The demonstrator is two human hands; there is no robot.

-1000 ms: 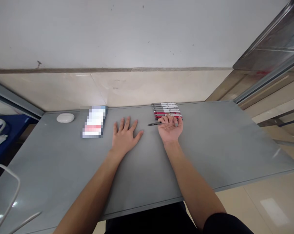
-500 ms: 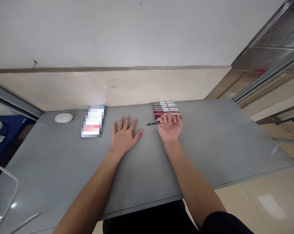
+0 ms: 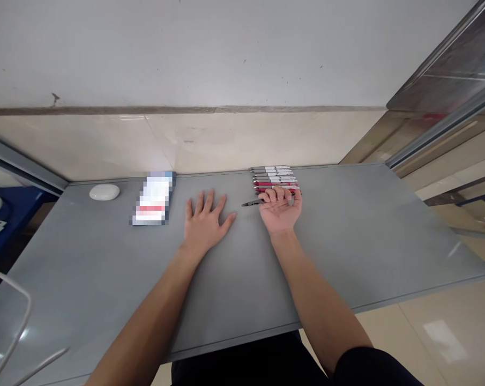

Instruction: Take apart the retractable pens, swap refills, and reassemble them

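Note:
My left hand (image 3: 206,224) lies flat on the grey table (image 3: 366,230), palm down with the fingers spread, holding nothing. My right hand (image 3: 280,210) rests palm up a little to its right, the fingers curled round a dark pen (image 3: 253,202) whose tip sticks out to the left. Just behind that hand, a row of several pens (image 3: 273,179), white, grey and red, lies side by side near the table's far edge.
A blurred card or booklet (image 3: 153,198) lies left of my left hand. A white oval case (image 3: 104,191) sits at the far left corner. White cables (image 3: 13,316) cross the near left. A tiled wall stands behind; the table's front edge is close to me.
Almost nothing differs. The view has shifted slightly, and both hands stay in place, the right one still curled round the dark pen.

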